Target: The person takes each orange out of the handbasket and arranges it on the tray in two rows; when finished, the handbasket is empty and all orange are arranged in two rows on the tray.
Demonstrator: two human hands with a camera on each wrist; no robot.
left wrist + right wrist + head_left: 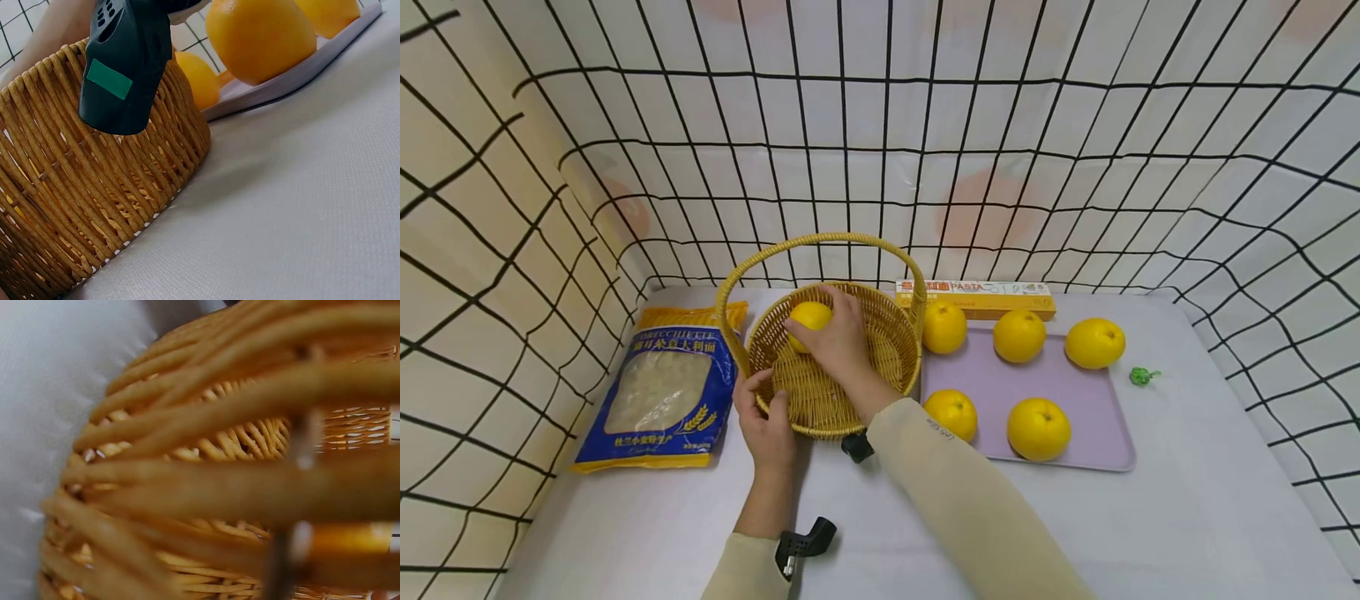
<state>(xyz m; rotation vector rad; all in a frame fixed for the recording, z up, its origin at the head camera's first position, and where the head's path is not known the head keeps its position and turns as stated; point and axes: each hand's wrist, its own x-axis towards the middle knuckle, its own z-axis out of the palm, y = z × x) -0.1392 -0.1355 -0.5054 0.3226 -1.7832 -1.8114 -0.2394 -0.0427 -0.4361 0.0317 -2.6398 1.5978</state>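
A wicker basket (pixel 820 400) with a tall arched handle stands on the white table. My left hand (pixel 767 425) grips its front left rim, with the thumb over the inner side. Inside the basket, toward the back left, my right hand (pixel 838 337) holds an orange (pixel 809 316) between thumb and fingers. The left wrist view shows the basket's woven wall (pixel 94 175) from outside and the right wrist's camera in front of it. Basket canes (pixel 250 494) fill the right wrist view, hiding the right hand there; a blurred patch of the orange (pixel 350 538) shows through.
Right of the basket lies a lilac tray (pixel 992 379) with several oranges (pixel 1038 429). Behind it is a pasta box (pixel 976 300). A blue pasta bag (pixel 658 387) lies to the left, and a small green item (pixel 1141 377) at the right. Black grid mesh surrounds the table.
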